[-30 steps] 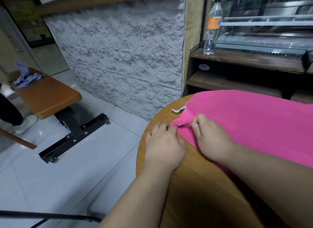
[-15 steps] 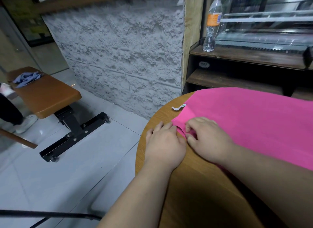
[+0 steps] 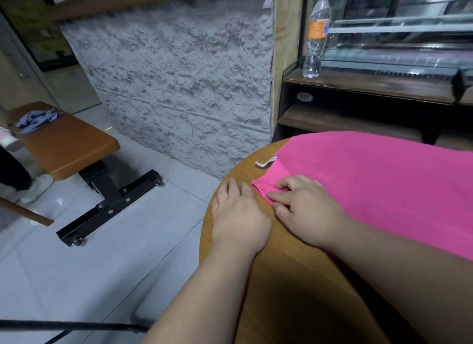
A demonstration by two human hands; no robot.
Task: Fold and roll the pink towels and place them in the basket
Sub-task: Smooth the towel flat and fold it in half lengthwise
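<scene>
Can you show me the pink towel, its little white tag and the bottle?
pink towel [image 3: 384, 185], head view, on its flat middle.
white tag [image 3: 262, 163], head view, mid strip.
bottle [image 3: 317, 29], head view, on its orange label.

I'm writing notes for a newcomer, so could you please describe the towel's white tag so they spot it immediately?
Find the round wooden table, where a pink towel lies spread. At its far left corner a small tag sticks out onto the wood; it is the only white thing there.

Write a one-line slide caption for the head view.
Right hand pinches a pink towel corner; left hand rests beside it on a wooden table.
</scene>
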